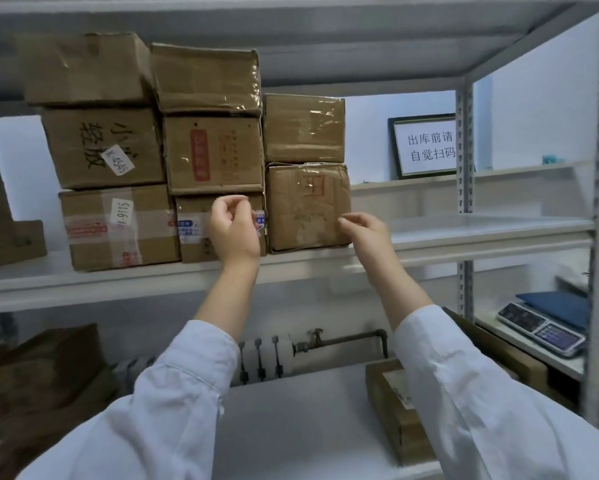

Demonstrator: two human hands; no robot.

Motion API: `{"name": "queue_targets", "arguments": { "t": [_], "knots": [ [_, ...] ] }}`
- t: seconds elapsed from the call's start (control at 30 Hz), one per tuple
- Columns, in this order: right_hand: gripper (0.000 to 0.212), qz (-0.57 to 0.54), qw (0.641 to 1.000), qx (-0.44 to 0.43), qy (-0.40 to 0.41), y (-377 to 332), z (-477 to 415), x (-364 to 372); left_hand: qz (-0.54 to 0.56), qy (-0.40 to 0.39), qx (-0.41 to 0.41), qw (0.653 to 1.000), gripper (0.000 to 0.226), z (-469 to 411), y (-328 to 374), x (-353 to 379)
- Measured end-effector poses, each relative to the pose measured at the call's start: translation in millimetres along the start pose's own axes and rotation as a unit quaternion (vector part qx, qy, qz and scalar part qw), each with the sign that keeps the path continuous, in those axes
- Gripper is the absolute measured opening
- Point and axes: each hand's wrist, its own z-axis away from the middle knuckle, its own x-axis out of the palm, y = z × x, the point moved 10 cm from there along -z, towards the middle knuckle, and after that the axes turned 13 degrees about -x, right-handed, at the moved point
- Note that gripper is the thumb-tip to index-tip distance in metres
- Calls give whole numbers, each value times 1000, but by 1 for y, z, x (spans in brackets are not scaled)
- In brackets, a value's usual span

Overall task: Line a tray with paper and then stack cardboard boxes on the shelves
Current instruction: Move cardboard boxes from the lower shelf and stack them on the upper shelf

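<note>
Several taped cardboard boxes stand in three stacks on the white shelf (464,233). The right stack has a lower box (308,206) with a red mark and an upper box (303,128). My left hand (234,228) hovers in front of the middle stack's bottom box (194,230), fingers loosely curled and holding nothing. My right hand (365,233) hangs by the lower right corner of the red-marked box, fingers loosely curled, with nothing in it. Whether it touches the box I cannot tell.
Another cardboard box (395,407) lies on the lower white surface (291,427) at the right. A framed sign (426,145) leans at the back of a far shelf. A weighing scale (547,323) sits at right. A radiator pipe (343,339) runs below the shelf.
</note>
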Motion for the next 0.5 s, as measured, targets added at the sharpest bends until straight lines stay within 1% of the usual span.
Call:
{"name": "queue_targets", "arguments": {
  "t": [0.13, 0.23, 0.43, 0.5],
  "knots": [
    [18, 3, 999, 23, -24, 9, 18, -5, 23, -23, -126, 991, 22, 8, -43, 9],
    [11, -2, 997, 46, -57, 20, 32, -9, 36, -21, -201, 979, 19, 26, -73, 12],
    [19, 12, 990, 80, -114, 52, 53, -30, 80, -1, -331, 940, 18, 68, -126, 33],
    [25, 18, 985, 98, -144, 64, 58, -34, 93, -2, -350, 932, 19, 78, -138, 42]
  ]
}}
